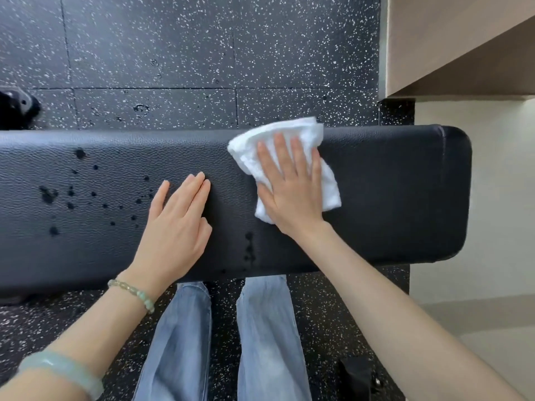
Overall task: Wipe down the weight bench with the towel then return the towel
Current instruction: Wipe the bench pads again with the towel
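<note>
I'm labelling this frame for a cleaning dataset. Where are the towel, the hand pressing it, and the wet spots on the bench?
towel point(327, 183): head view, its bare right edge.
right hand point(289, 192): head view, back of the hand.
wet spots point(47, 195): head view, largest dark blotch on the left.

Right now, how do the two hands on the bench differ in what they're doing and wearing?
The right hand presses flat on a white towel, while the left hand rests bare on the black bench pad. The left wrist wears a beaded bracelet; the right wrist is bare. The left hand sits near the wet droplets; the right hand is over a part with no drops showing. Both lie open, palms down.
</note>
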Demonstrator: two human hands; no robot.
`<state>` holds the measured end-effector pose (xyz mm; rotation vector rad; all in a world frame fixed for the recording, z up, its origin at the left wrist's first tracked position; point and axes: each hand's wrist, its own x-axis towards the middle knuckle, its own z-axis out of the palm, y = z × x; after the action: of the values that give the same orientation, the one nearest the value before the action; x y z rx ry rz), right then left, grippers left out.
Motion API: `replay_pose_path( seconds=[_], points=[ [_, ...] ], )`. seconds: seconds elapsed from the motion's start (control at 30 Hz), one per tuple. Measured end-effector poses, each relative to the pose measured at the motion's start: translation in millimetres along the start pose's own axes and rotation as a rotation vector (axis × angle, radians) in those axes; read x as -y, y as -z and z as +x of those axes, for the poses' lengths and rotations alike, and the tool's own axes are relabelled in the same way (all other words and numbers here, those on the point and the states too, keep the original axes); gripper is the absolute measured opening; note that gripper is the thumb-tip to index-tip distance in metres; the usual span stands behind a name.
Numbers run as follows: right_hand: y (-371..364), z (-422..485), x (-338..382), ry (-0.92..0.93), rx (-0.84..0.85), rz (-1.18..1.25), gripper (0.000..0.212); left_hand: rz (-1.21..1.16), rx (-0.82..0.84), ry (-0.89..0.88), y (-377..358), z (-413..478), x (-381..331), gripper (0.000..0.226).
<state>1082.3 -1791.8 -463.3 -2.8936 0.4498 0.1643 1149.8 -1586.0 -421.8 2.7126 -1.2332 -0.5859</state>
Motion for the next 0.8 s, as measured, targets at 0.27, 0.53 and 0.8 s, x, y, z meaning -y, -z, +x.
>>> replay_pose_path(
  seconds=[0.27, 0.53, 0.8],
  points=[
    [0, 45, 46, -0.037, -0.006, 0.033, 0.054, 0.012, 0.018, -0.105, 3, -5, 5, 0.056],
    [-14, -84, 47, 0.016, 0.017, 0.007, 0.06, 0.011, 0.025, -0.15, -1, -32, 10, 0.055],
    [0, 53, 57, -0.12, 0.067, 0.026, 0.064, 0.043, 0.043, -0.159, -6, -46, 8, 0.055]
  ],
)
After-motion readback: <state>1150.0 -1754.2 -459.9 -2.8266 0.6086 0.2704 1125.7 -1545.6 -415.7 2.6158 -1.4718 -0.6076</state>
